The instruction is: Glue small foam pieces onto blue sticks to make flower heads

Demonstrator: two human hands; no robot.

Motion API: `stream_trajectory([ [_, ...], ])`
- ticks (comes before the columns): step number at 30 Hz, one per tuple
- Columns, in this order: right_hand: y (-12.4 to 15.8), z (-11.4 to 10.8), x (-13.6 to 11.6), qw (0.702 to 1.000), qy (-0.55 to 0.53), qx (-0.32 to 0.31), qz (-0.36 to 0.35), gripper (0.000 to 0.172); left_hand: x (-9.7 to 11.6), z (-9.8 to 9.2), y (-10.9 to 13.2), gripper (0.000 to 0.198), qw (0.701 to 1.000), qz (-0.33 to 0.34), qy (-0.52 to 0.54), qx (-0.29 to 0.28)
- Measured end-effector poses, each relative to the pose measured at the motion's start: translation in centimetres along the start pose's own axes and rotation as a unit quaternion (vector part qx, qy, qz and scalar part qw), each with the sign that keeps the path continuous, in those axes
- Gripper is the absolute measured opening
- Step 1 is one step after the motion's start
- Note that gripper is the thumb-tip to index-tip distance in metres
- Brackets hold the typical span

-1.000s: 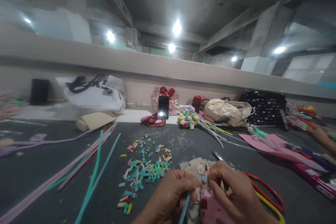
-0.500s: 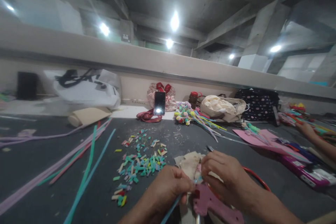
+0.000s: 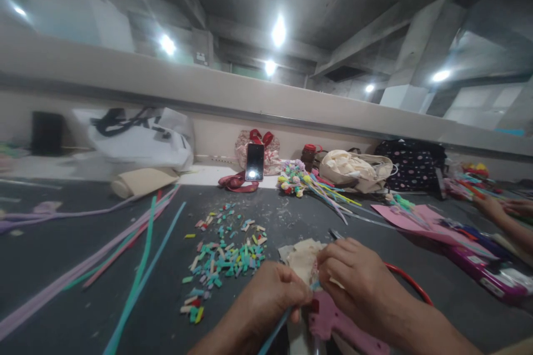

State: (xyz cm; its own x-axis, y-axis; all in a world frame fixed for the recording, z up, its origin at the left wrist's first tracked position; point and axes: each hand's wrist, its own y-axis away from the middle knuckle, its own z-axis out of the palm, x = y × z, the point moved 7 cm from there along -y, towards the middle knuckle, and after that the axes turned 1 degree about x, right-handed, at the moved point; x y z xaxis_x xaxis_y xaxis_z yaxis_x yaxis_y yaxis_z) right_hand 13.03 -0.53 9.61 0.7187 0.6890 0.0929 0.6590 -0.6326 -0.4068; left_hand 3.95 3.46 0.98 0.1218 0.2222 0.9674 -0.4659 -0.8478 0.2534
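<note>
My left hand (image 3: 277, 297) is closed in a pinch on a long blue pipe cleaner (image 3: 275, 335), whose tail hangs toward the bottom edge. Its end (image 3: 315, 284) reaches the curled fingers of my right hand (image 3: 353, 274), which appear to pinch it; the fingertips are partly hidden. Below both hands lies a pink hot glue gun (image 3: 333, 319), partly covered by the right hand. Behind the fingers is a crumpled cream cloth or paper (image 3: 302, 255). A grey metal tool tip (image 3: 334, 234) pokes out beyond my right knuckles.
Many short cut pieces (image 3: 227, 258) are scattered left of my hands. Long pipe cleaners (image 3: 145, 260) lie further left. A propped phone (image 3: 254, 162), a bunch of fuzzy flowers (image 3: 293, 180) and bags stand behind. A red curved handle or cord (image 3: 410, 283), pink sheet (image 3: 416, 219) and co-worker's hand (image 3: 489, 208) are right.
Both hands stay nearly in place, with the blue pipe cleaner still between them. The view has shifted very slightly. At the far right, more of a co-worker's second hand shows.
</note>
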Motion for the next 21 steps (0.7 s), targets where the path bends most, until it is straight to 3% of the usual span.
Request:
stream_trajectory([
  [21, -0.31, 0.77, -0.15, 0.996, 0.042, -0.071, -0.022, 0.013, -0.29, 0.17, -0.43, 0.012, 1.0, 0.018, -0.018, -0.005],
])
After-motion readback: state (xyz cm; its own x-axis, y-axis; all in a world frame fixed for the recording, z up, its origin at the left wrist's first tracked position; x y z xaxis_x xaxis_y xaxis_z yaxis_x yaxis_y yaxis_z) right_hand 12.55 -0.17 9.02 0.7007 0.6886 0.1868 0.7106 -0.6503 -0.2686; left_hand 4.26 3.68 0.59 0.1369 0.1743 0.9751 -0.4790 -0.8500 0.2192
